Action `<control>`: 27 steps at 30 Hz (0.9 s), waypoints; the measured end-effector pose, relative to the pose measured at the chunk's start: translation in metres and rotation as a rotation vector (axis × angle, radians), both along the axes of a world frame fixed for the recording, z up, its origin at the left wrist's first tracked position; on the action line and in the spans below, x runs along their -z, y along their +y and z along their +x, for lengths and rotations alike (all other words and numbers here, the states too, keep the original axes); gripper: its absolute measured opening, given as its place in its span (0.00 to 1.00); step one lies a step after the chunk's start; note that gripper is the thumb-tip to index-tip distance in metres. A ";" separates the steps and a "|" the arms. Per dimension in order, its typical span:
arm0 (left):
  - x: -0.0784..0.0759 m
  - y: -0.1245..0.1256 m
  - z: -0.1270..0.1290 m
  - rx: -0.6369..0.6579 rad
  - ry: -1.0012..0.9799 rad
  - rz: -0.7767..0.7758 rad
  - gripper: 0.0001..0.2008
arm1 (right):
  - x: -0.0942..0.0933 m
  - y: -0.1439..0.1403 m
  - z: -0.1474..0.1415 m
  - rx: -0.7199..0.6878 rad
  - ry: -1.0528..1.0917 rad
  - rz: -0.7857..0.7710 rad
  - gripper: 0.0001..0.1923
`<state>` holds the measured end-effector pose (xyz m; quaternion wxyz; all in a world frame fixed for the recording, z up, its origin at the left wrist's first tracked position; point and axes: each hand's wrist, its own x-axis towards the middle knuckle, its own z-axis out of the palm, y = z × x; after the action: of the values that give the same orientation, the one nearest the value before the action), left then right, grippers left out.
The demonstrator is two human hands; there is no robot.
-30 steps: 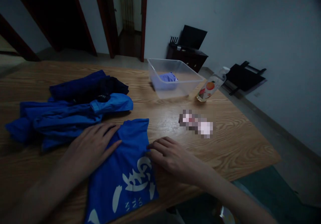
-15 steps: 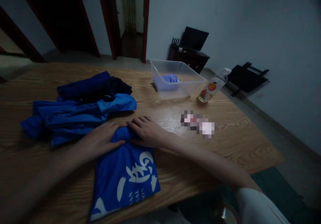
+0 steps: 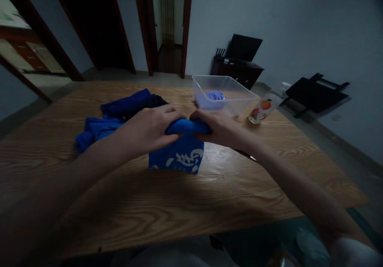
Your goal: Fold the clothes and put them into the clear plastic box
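My left hand (image 3: 151, 126) and my right hand (image 3: 220, 126) grip the top edge of a folded blue garment (image 3: 179, 154) with white lettering. The fingers curl over the thick fold, and the printed part hangs below, upright above the table. Behind my left hand lies a bright blue garment (image 3: 98, 129), partly covered by the hand. A dark blue garment (image 3: 127, 104) rests just beyond it. Past my right hand stands a clear plastic box (image 3: 239, 99) with a purple-blue folded item (image 3: 214, 95) inside.
A drink bottle (image 3: 265, 106) with a fruit label stands tilted in view, right of the box. The wooden table (image 3: 167, 207) ends at a front edge near my body. Further off are a low cabinet with a television (image 3: 243, 47) and a dark folded object (image 3: 314, 95) by the wall.
Both hands have lifted the printed blue garment off the table and carried it forward and right. The camera view has shifted, so the other things appear further right.
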<state>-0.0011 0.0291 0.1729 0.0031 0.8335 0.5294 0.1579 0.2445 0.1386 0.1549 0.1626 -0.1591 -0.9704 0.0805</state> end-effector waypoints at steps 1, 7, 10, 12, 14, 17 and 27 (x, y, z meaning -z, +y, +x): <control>-0.008 -0.006 0.006 -0.023 0.029 0.108 0.16 | -0.012 -0.004 0.005 0.006 0.037 0.106 0.18; 0.051 -0.060 0.040 0.009 0.128 0.488 0.18 | 0.012 -0.057 0.032 -0.120 -0.010 0.447 0.10; 0.119 -0.098 0.055 0.050 0.119 0.355 0.20 | 0.075 -0.098 0.046 -0.177 -0.152 0.400 0.11; 0.150 -0.123 0.063 0.063 0.054 0.276 0.21 | 0.107 -0.126 0.055 -0.179 -0.214 0.283 0.09; 0.159 -0.145 0.067 0.073 -0.005 0.206 0.22 | 0.116 -0.147 0.063 -0.176 -0.208 0.161 0.10; 0.143 -0.162 0.066 0.062 -0.103 0.053 0.25 | 0.092 -0.152 0.068 -0.177 -0.174 -0.106 0.15; 0.139 -0.101 0.038 -0.298 -0.372 -0.285 0.17 | 0.089 -0.040 0.021 -0.250 -0.137 -0.479 0.21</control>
<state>0.0365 -0.0716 0.0337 0.1945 0.6942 0.6535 0.2309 0.2658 0.0982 0.0660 0.0431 -0.0772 -0.9447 0.3159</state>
